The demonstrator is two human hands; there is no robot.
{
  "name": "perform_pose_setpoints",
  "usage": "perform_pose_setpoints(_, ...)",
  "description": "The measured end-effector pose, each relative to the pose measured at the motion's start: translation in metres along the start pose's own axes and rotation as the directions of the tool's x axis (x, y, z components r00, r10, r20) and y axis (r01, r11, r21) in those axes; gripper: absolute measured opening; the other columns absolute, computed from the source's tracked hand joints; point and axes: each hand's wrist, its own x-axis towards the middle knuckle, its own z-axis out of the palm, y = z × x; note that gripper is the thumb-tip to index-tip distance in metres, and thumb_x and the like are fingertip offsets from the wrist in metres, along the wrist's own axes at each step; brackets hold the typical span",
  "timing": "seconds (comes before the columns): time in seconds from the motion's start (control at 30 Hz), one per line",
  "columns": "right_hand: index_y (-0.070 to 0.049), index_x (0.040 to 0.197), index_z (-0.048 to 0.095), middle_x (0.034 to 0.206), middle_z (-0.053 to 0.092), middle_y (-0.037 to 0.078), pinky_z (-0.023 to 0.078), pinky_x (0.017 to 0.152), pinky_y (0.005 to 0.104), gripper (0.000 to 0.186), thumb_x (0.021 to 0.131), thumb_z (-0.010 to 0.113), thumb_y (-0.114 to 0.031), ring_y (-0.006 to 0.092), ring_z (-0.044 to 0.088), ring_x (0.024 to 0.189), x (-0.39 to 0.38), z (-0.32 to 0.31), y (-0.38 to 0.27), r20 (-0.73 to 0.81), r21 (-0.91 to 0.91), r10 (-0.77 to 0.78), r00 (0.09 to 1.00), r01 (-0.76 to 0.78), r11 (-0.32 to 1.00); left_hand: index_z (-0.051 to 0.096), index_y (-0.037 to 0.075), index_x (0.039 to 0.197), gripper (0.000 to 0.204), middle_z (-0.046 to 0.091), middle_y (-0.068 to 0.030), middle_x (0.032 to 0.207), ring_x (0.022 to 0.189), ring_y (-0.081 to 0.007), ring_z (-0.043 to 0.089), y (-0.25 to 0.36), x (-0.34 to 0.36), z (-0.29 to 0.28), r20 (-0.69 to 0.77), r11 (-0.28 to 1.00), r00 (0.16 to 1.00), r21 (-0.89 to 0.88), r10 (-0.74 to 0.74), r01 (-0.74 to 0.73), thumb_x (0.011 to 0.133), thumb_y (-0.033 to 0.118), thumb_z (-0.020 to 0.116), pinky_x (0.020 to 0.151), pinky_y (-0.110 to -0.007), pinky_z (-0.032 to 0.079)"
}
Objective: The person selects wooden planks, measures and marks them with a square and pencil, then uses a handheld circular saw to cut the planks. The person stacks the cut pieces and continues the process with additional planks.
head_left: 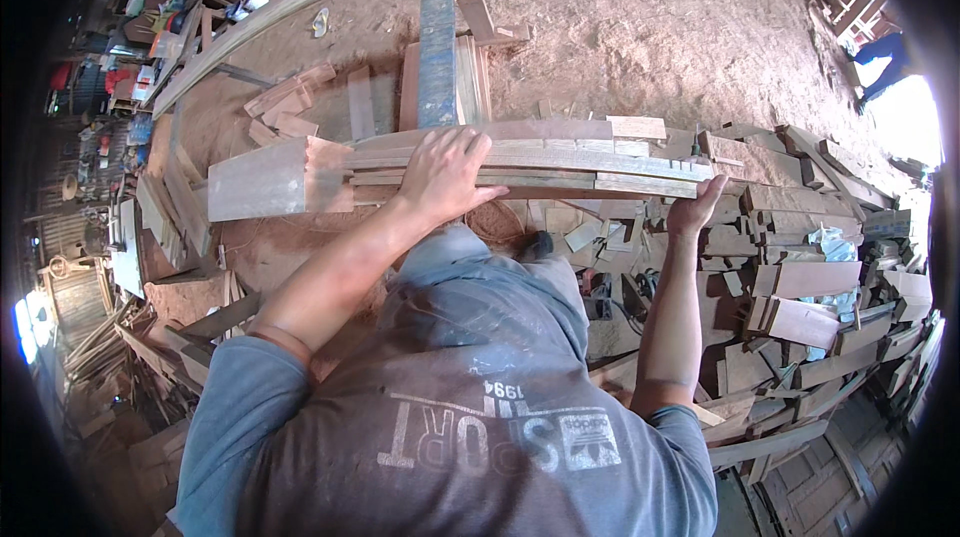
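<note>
Wooden planks point(520, 165), long and thin, lie stacked across a heap of offcuts point(800, 277). Left hand point(445, 177) rests flat on top, fingers point(470, 142) spread. Right hand point(695, 207) cups the stack's right end, fingers pressed together. Blue beam point(437, 32) on sawdust floor point(650, 27) beyond.

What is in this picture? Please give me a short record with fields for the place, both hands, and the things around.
place: dusty wood workshop with a sawdust floor
left hand: lies flat on top of a bundle of long wooden planks
right hand: grips the right end of the bundle from below
bundle: held roughly level in front of the person
right side: heap of short wood offcuts
behind: blue beam
</note>
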Motion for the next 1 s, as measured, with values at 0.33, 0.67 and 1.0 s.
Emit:
perform_pose_setpoints(0.33, 0.001, 0.127, 0.061, 0.123, 0.067, 0.018, 0.045, 0.114, 0.0528, 0.100, 0.101, 0.028, -0.090, 0.0343, 0.065, 0.123, -0.006, 0.002, -0.011, 0.204, -0.045, -0.124, 0.971, 0.135, 0.990, 0.063, 0.007, 0.111, 0.068, 0.071, -0.0146, 0.111, 0.107, -0.0369, 0.069, -0.008, 0.000, -0.010, 0.140, 0.993, 0.984, -0.023, -0.114, 0.118, 0.068, 0.047, 0.098, 0.095, -0.049, 0.053)
perform_pose_setpoints(0.67, 0.004, 0.119, 0.066, 0.116, 0.067, 0.019, 0.034, 0.123, 0.0616, 0.102, 0.098, 0.034, -0.091, 0.0380, 0.061, 0.124, -0.015, -0.015, -0.004, 0.272, -0.020, -0.083, 0.959, 0.092, 0.996, 0.061, 0.013, 0.114, 0.071, 0.067, -0.0069, 0.110, 0.103, -0.0307, 0.068, -0.015, -0.006, 0.000, 0.124, 0.997, 0.991, -0.037, -0.056, 0.061, 0.058, 0.038, 0.099, 0.092, -0.047, 0.053)
perform_pose_setpoints(1.0, 0.010, 0.167, 0.030, 0.172, 0.033, 0.033, 0.014, 0.135, 0.0504, 0.136, 0.090, 0.017, -0.101, 0.0411, 0.029, 0.164, 0.000, -0.025, -0.030, 0.358, -0.195, 0.165, 0.919, -0.100, 0.976, 0.064, 0.007, 0.121, 0.080, 0.068, -0.0108, 0.114, 0.103, -0.0353, 0.070, -0.016, -0.009, 0.003, 0.132, 0.998, 0.991, -0.056, -0.034, 0.042, 0.051, 0.028, 0.097, 0.090, -0.052, 0.055)
